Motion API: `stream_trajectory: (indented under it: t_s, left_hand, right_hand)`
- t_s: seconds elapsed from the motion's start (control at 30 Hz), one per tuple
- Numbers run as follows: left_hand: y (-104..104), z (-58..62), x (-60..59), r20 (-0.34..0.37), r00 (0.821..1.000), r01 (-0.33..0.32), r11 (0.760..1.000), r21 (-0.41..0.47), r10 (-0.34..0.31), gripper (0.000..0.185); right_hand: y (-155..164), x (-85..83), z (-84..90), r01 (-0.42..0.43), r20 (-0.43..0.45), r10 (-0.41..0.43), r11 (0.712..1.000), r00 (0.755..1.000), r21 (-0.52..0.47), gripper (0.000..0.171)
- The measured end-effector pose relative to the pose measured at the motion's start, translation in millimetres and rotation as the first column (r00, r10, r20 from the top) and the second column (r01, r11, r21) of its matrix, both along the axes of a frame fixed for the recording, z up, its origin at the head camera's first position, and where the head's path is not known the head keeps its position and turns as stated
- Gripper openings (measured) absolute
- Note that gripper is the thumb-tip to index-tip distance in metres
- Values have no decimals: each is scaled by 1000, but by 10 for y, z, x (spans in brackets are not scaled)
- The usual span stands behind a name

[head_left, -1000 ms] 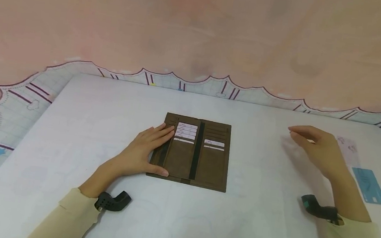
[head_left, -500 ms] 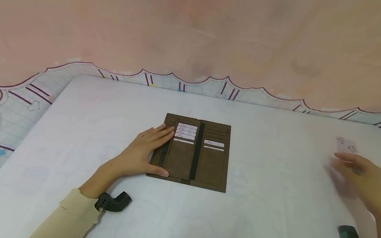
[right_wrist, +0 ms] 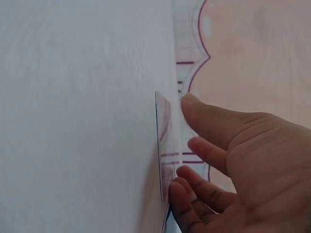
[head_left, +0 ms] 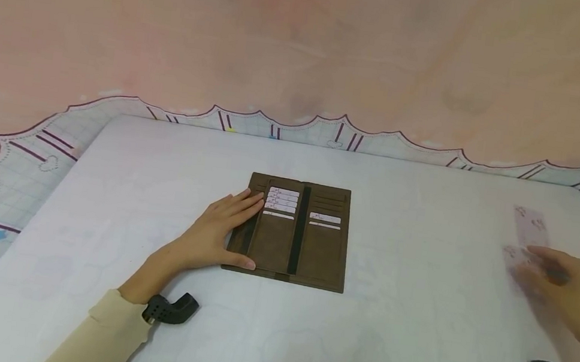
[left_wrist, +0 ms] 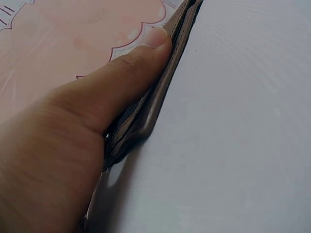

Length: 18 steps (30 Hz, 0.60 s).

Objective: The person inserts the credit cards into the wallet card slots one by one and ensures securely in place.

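Left hand (head_left: 219, 229): lies flat, fingers straight and together, pressed on the left panel of the brown wallet (head_left: 292, 231), thumb along its near edge. In the left wrist view the thumb (left_wrist: 121, 82) bears on the wallet's edge against the counter.

The wallet lies open at the centre of the head view, on the white counter (head_left: 398, 315). White cards (head_left: 282, 199) sit in its left slots, and one more (head_left: 325, 218) in the right panel.

Right hand (head_left: 566, 293): at the right edge of the frame, blurred, fingers loosely extended. In the right wrist view its fingertips (right_wrist: 181, 191) touch the edge of a pale patterned card (right_wrist: 164, 145) on the counter; a firm pinch cannot be confirmed.

A second pale card (head_left: 530, 225) lies just beyond the hand. Pink patterned cloth (head_left: 307, 44) fills the upper frame.
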<state>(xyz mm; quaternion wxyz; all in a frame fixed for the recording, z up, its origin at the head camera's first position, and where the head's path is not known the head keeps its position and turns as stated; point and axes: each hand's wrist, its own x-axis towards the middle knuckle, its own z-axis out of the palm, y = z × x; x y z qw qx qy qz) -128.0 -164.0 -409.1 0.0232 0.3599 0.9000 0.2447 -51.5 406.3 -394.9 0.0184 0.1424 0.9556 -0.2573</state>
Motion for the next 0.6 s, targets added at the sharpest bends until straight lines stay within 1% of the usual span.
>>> stream_trajectory:
  t_s: [0.17,0.33,0.47,0.6]
  left_hand:
    - [-14,-12,1,3,1000,-4,1000,1,4,107]
    - [-11,-18,-4,3,1000,-1,1000,2,1,108]
    - [-5,-21,-9,0,1000,0,1000,2,0,107]
    - [-1,-21,-10,5,1000,2,1000,8,-2,107]
  right_hand:
    - [-112,-34,34,-69,-61,70,997,996,18,68]
    - [-147,-88,18,-74,-62,75,997,995,14,65]
    - [-147,-115,3,-76,-36,76,997,996,-11,64]
    - [-130,-127,-21,-37,21,38,999,999,-39,69]
